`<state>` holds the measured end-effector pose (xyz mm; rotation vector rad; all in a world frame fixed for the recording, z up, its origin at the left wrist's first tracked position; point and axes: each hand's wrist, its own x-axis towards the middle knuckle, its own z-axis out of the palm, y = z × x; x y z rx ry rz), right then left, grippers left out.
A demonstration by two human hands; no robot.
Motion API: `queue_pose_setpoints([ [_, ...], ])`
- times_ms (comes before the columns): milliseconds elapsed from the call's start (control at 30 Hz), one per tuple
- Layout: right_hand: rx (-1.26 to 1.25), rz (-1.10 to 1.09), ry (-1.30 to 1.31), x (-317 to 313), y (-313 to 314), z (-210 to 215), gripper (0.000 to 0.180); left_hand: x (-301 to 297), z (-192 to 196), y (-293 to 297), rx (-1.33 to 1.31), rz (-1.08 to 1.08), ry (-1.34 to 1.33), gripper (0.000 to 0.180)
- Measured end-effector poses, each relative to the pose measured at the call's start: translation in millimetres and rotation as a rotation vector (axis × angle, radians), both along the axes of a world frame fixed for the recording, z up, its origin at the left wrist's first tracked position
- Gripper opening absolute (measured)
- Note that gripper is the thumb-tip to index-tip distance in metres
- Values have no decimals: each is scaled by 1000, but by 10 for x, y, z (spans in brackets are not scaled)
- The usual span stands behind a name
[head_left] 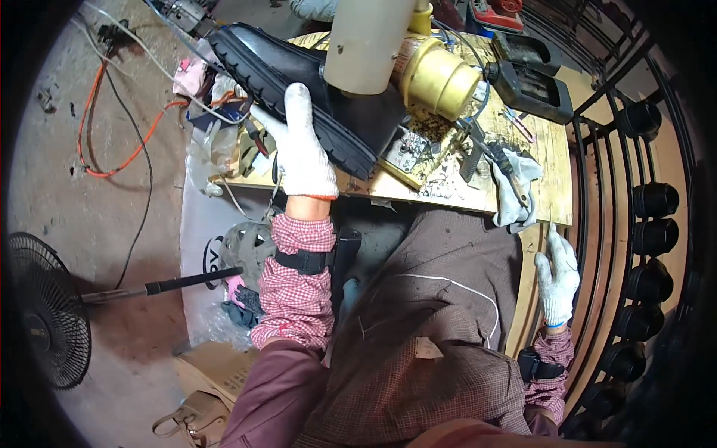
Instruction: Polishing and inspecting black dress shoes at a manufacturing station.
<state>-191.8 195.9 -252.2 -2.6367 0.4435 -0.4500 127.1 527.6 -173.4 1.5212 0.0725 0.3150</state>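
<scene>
A black boot (332, 123) with a deeply lugged sole lies tilted on its side over the workbench, partly under a whitish machine cylinder (366, 45). My left hand (305, 149), in a white knit glove, grips the boot by its sole, the fingers pointing away from me. Part of the boot is hidden behind the cylinder. My right hand (557, 276), also gloved, holds nothing and is low on the right by the bench's side, with fingers and thumb apart. Nearest to it on the bench corner lie a pale cloth (515, 187) and a brush-like tool (509, 175).
Yellow machine part (441, 78) and black shoe-shaped moulds (534, 89) are on the scrap-strewn wooden bench (553, 172). A black metal rack (597, 194) with round black pieces (656, 200) lines the right. A fan (48, 310), orange hose (93, 168) and cardboard (216, 369) are at left.
</scene>
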Motion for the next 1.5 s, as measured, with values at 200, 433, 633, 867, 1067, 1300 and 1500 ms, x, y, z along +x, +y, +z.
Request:
queue_pose_setpoints([
  [200,-12,92,-75,305,190,132,54,160,130,-50,-77,-62,-15,111],
  [433,-61,494,-308,1113,803,660,60,-255,163,-19,-357,-53,135,123],
  [633,-290,900,-542,1657,1716,1133,47,-954,18,4,-360,-123,164,122],
  [867,307,1245,461,654,918,995,37,-1028,-218,406,-380,-153,239,109],
  [1067,376,654,-106,106,605,945,83,-1633,-326,-46,-751,-589,564,76],
  [1300,-200,742,-322,-233,237,1381,50,-1544,-120,-848,-40,-1073,543,76],
  [1500,-169,-173,-228,111,-688,1581,55,-1478,-274,-1035,-282,-1487,396,85],
])
